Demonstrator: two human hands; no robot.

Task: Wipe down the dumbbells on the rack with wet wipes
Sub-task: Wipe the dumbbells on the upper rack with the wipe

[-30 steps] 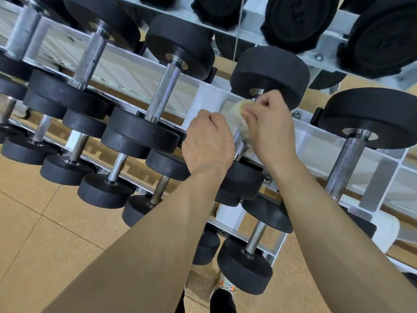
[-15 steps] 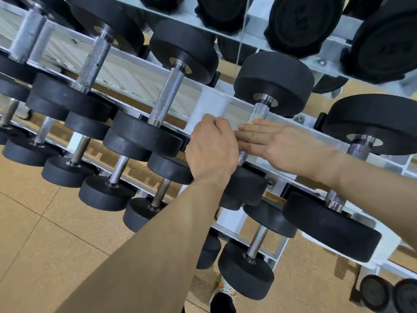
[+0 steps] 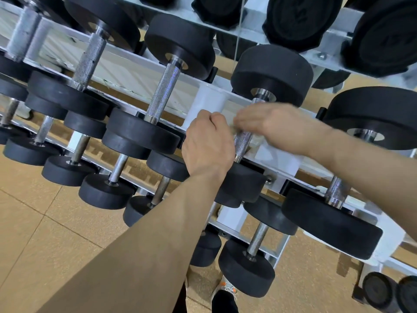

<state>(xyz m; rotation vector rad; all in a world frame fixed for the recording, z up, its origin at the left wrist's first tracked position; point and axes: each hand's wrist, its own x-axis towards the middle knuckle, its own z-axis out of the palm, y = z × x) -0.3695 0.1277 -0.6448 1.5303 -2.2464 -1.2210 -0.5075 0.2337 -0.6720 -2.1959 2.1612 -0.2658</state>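
Note:
A black dumbbell with a knurled steel handle (image 3: 242, 142) lies tilted on the middle tier of the white rack (image 3: 209, 102). My right hand (image 3: 277, 125) is blurred and reaches in from the right. Its fingers stretch across the upper part of that handle. A pale sliver of wet wipe (image 3: 235, 129) shows at its fingertips. My left hand (image 3: 207, 143) sits just left of the handle, curled into a fist with the knuckles up. Whatever is inside its fingers is hidden.
Several more black dumbbells fill the rack: neighbours at left (image 3: 162, 91) and right (image 3: 338, 193), smaller ones on the lower tier (image 3: 250, 263), bigger ones above (image 3: 300, 21). Tan tiled floor (image 3: 45, 222) spreads to the left. My shoe (image 3: 225, 292) stands below the rack.
My right hand swung from gripping the wipe at the handle's top to lying flat across the handle, and it is now blurred in motion. My left fist stayed in place.

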